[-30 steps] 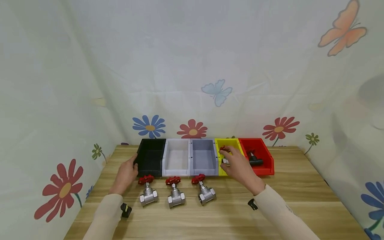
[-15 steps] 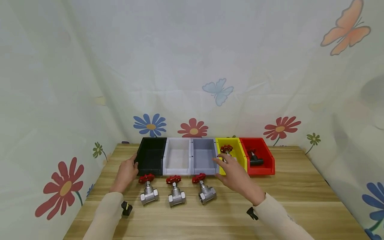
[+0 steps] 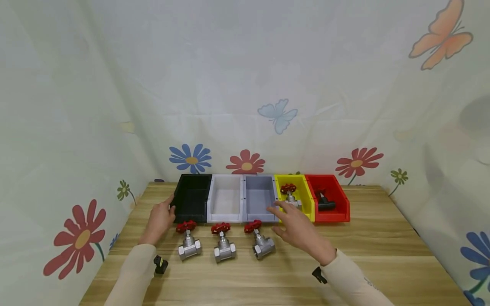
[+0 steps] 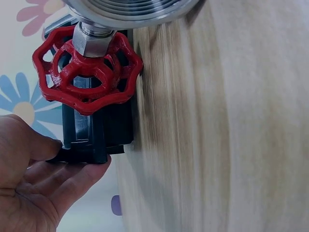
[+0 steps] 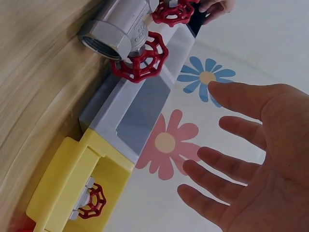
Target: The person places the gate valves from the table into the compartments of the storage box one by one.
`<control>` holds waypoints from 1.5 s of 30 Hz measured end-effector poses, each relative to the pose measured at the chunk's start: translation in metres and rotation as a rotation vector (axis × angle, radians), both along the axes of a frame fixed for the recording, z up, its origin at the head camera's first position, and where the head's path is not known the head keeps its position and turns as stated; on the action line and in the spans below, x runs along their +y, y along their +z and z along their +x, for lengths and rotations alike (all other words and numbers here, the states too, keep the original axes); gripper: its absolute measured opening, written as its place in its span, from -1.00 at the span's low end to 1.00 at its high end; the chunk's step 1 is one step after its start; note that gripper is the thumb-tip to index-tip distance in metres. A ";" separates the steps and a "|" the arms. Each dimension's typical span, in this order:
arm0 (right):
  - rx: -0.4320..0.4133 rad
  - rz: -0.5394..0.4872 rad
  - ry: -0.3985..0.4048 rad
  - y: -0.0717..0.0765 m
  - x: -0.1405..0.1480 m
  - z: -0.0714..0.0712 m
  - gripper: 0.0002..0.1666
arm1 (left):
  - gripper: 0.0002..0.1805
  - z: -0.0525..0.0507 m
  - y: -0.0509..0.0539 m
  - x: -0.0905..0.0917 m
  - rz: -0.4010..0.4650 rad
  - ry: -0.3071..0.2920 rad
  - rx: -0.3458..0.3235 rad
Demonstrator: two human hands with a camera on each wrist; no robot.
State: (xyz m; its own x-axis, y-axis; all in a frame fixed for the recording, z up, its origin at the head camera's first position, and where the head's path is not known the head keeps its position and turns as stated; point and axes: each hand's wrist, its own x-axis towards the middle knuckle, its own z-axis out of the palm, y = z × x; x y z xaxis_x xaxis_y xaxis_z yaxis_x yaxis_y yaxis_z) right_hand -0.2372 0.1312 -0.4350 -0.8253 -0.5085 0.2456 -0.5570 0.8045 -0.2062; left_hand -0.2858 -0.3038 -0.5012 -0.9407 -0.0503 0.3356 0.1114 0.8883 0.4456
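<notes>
My left hand [image 3: 158, 221] holds the left side of the black bin [image 3: 193, 214]; the left wrist view shows the thumb and fingers pinching its wall. My right hand [image 3: 300, 229], fingers spread and holding nothing, hovers in front of the grey bin [image 3: 261, 218] and yellow bin [image 3: 309, 206]. A steel valve with a red handwheel [image 3: 292, 199] lies inside the yellow bin, partly behind that hand. Three similar valves stand in a row on the table: a left valve [image 3: 189, 247], a middle valve [image 3: 224, 250] and a right valve [image 3: 263, 246].
Between the black and grey bins is a white bin [image 3: 226, 218]. The red bin [image 3: 340, 216] at the right end contains a black T-shaped part [image 3: 326, 205] and something red. Behind the bins hangs a flower-patterned cloth [image 3: 214, 127]. Everything stands on a wooden table [image 3: 229, 284].
My right hand has let go of the valve in the yellow bin and drawn back toward the left and front, its fingers spreading. The left hand stays at the black bin.
</notes>
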 end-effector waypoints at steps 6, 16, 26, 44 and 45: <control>-0.061 -0.030 0.035 -0.003 -0.002 0.006 -0.30 | -0.50 0.000 0.001 0.000 0.001 0.002 -0.006; -0.146 0.028 0.125 -0.018 -0.009 0.012 -0.33 | -0.49 0.000 0.000 -0.001 0.003 0.001 -0.014; -0.155 0.022 0.192 -0.032 -0.014 0.018 -0.37 | -0.49 -0.002 -0.005 -0.002 0.000 0.007 -0.009; -0.245 0.085 0.158 -0.047 -0.011 0.020 -0.32 | -0.48 -0.002 -0.002 -0.002 0.009 0.010 -0.026; -0.252 0.088 0.157 -0.048 -0.011 0.020 -0.32 | -0.48 -0.002 -0.002 -0.002 0.010 0.012 -0.030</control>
State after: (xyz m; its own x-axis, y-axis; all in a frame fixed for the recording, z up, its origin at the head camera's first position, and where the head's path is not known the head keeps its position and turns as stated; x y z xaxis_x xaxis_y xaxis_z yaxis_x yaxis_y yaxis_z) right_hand -0.2177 0.1205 -0.4827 -0.7645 -0.6446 -0.0075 -0.6158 0.7336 -0.2873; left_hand -0.2877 -0.3059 -0.5034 -0.9495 -0.0648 0.3069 0.0875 0.8848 0.4577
